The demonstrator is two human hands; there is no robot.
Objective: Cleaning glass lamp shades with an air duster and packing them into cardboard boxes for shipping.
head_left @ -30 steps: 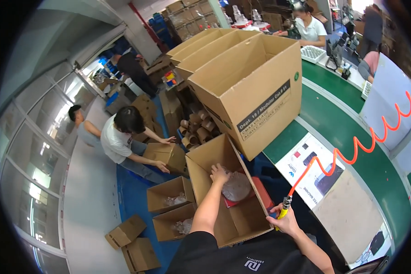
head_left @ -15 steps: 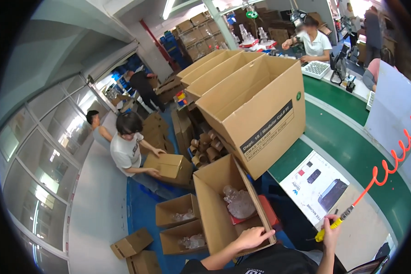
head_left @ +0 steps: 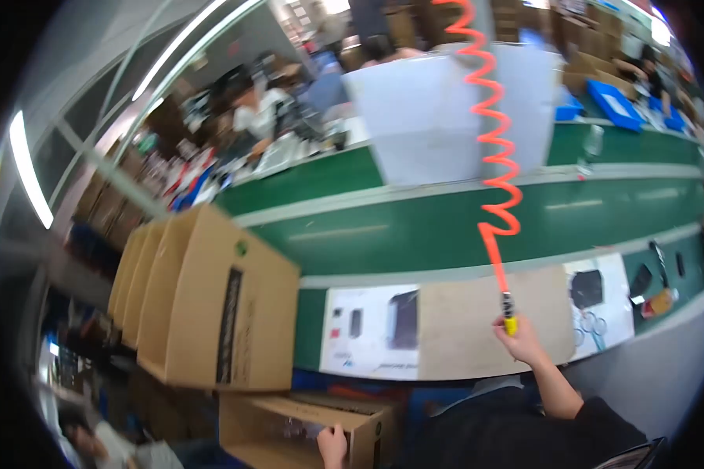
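My right hand (head_left: 520, 341) is closed around a yellow air blow gun (head_left: 510, 324), held over the brown cardboard sheet on the bench. An orange coiled air hose (head_left: 501, 148) runs up from the gun's metal fitting. At the lower edge, my left hand (head_left: 332, 445) has its fingers bent over the rim of an open cardboard box (head_left: 364, 430); the fingertips are partly hidden. Inside that box lie blurred clear plastic pieces (head_left: 293, 427).
Large open cartons (head_left: 266, 313) stand nested at left. Beyond the bench runs a green conveyor belt (head_left: 414, 227). A white panel (head_left: 414, 117) stands across it. A co-worker (head_left: 254, 113) sits at the far side; another person (head_left: 125, 449) is at lower left. Small tools (head_left: 661, 266) lie at right.
My view has swung right toward the conveyor, blurring the picture. The right hand still holds the blow gun, now over the brown sheet. My left hand stays at the box rim.
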